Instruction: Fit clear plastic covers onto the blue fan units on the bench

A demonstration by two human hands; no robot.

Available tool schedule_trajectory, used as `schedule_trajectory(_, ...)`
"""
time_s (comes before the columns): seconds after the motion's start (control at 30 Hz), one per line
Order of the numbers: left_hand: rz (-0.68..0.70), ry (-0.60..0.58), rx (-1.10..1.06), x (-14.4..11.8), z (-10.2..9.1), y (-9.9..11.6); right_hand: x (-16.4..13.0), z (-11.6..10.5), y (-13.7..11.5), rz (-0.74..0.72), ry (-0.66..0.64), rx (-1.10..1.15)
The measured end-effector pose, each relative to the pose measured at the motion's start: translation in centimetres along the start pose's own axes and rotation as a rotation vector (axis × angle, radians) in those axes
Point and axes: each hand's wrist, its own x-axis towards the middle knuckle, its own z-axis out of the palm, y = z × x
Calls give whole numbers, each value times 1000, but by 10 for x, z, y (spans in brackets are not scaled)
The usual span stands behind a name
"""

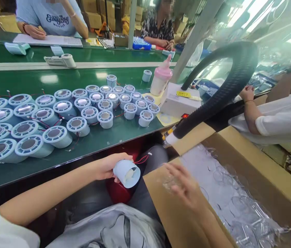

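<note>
My left hand (107,166) grips a pale blue round fan housing (126,173) with red wires (141,159) trailing from it, held over my lap below the table edge. My right hand (184,184) is blurred over the near wall of a cardboard box (166,203); something small and clear seems pinched in its fingers, though I cannot tell for sure. The box holds several clear plastic rings (234,203) in a bag.
Several finished blue housings (57,117) crowd the green conveyor table (104,137). A black ribbed hose (220,93) ends at a white nozzle (171,138) by a white control box (180,101) and pink bottle (161,77). A co-worker's arm (269,119) lies at right; two people sit opposite.
</note>
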Motion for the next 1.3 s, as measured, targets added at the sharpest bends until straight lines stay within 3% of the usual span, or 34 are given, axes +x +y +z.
schedule_trajectory(0.07, -28, -46, 148, 3, 3, -2, 11, 20, -35, -241, -100, -246)
schedule_trajectory(0.17, 94, -63, 484, -3, 8, 1, 25, 38, -55, -285, -117, -455)
schedule_trajectory(0.27, 378, 63, 875, -13, 13, 1, 32, 43, -51, -189, -186, -309)
schedule_trajectory(0.37, 552, 211, 1018, -17, 12, -5, 34, 43, -48, -70, -226, -42)
schedule_trajectory(0.6, 709, 256, 985, -3, -6, -27, 37, 50, -57, 185, -87, 275)
schedule_trajectory(0.73, 748, 157, 949, 1, -12, -33, 38, 54, -58, 316, 3, 406)
schedule_trajectory(0.87, 663, 27, 707, 0, -9, -35, 39, 50, -54, 379, 27, 505)
schedule_trajectory(0.93, 565, 1, 552, -1, -6, -35, 37, 47, -51, 309, -44, 500)
schedule_trajectory(1.1, 409, 15, 253, -7, 0, -37, 29, 42, -42, -84, -219, 250)
schedule_trajectory(1.2, 389, -14, 270, -13, 2, -38, 24, 42, -39, -142, -217, 209)
schedule_trajectory(1.3, 441, -40, 365, -19, 1, -37, 19, 42, -39, -87, -238, 285)
